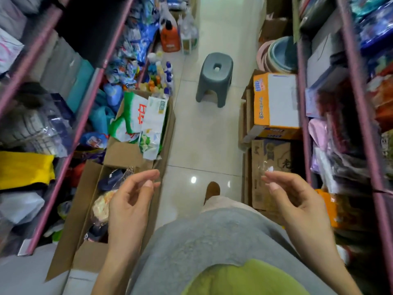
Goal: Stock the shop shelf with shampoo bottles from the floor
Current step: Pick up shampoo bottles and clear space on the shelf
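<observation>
I look down a narrow shop aisle. My left hand [131, 199] and my right hand [295, 201] hover in front of my waist, fingers loosely curled, holding nothing. Several small bottles with blue and white caps [162, 75] stand on the floor by the left shelf [85, 116]. Further back an orange bottle [169, 37] stands beside clear bottles [189, 35]. Both hands are far from these bottles.
Open cardboard boxes [136, 154] with green-and-white bags and slippers line the left side. A grey plastic stool [213, 78] stands mid-aisle. Stacked cartons [274, 103], basins [278, 54] and the right shelf [357, 103] crowd the right. My shoe [212, 189] is on the tiled floor.
</observation>
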Available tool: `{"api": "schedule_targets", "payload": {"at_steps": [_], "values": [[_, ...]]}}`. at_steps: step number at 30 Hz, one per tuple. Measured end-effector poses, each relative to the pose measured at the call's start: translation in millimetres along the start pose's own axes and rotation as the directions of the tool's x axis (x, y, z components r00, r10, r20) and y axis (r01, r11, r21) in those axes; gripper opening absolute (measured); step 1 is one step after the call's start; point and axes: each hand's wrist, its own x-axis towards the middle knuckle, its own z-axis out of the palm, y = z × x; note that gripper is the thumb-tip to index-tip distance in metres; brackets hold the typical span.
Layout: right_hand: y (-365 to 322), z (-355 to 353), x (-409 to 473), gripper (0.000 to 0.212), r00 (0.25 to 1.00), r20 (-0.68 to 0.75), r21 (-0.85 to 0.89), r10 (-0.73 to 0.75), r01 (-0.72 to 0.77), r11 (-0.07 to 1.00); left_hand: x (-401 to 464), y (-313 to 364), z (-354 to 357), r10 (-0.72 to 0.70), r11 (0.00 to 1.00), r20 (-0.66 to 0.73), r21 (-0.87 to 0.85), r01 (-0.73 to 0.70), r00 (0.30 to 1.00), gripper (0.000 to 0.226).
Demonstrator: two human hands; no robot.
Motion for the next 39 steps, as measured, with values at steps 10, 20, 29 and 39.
{"api": "schedule_targets", "payload": {"at_steps": [10,20,29,39], "values": [[-46.3,2.7,143.3,0.021,0.999,0.031,-0.005,-0.018,0.018,1.0,93.4,33.7,65.0,-0.029,0.993,-0.062,-0.113,0.022,0.998,0.018],[-77.2,33.0,267.5,0.02,1.0,0.024,0.015,-0.007,0.007,1.0,230.2,75.7,106.3,-0.01,0.995,-0.029,-0.102,0.007,1.0,0.015],[-133.8,89.6,380.6,0.022,0.997,0.058,0.035,0.048,-0.05,0.998,382.2,137.6,109.5,0.013,0.999,-0.015,-0.052,-0.014,1.0,0.022],[-181.5,124.5,471.0,0.02,0.994,0.08,-0.025,0.077,-0.075,0.997,496.1,177.0,108.9,0.019,1.0,0.017,0.009,-0.019,1.0,0.023]]}}
